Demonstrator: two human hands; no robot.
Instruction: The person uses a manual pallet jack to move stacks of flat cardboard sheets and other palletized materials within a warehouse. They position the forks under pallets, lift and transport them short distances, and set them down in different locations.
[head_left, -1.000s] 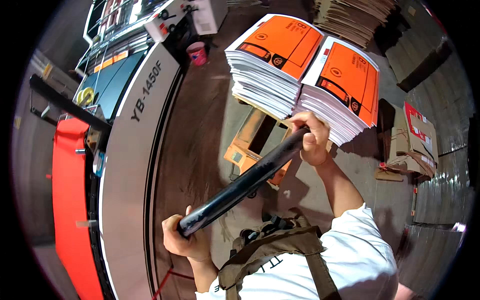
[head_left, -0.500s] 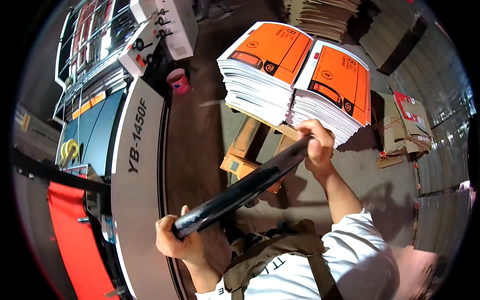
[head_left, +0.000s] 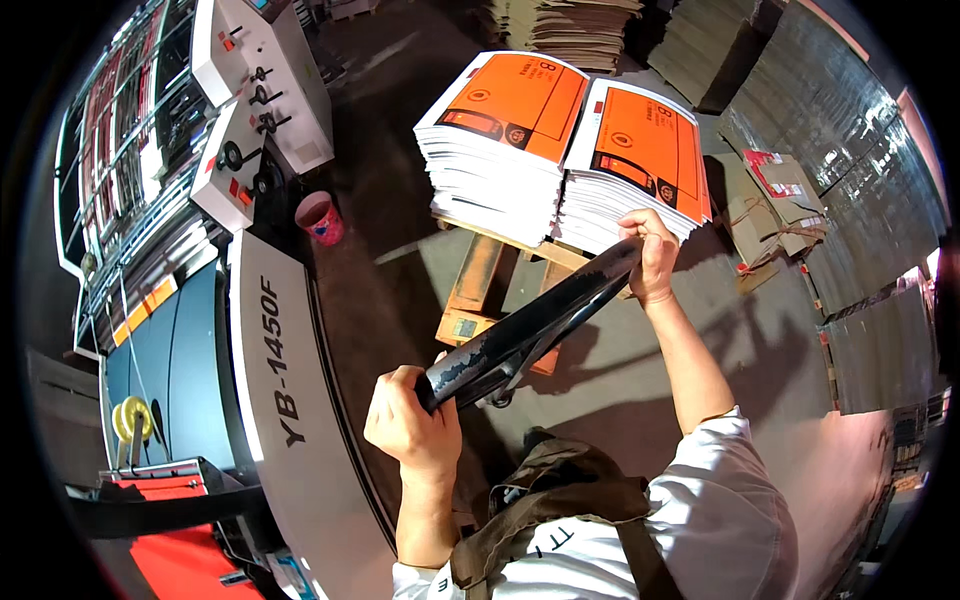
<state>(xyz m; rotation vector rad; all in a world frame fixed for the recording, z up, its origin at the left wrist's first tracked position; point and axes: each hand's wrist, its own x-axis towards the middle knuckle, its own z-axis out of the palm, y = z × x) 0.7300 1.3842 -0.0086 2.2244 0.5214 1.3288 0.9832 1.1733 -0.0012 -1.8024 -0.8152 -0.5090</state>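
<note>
Two hands, one thick black bar (head_left: 535, 318). It runs slantwise across the front of the body, between the torso and the paper stacks. Left hand (head_left: 412, 425) has the nearer end, fingers curled round it; right hand (head_left: 652, 258) closes on the farther end, fingers bent over it. No visible gap in either grip. Wide spacing presumably gives leverage and stops the bar twisting. Right arm reaches further forward, hence the slant.

Beyond the bar: left stack (head_left: 500, 120) and right stack (head_left: 645, 150), white sheets with orange-printed tops, side by side on a wooden pallet (head_left: 485, 231), likely to keep them off the floor and balanced. Yellow-orange frame (head_left: 476, 278) shows below; can't tell whether the bar joins it. Pink bucket (head_left: 320, 218) stands beside the machine (head_left: 290, 380), well apart from the hands.
</note>
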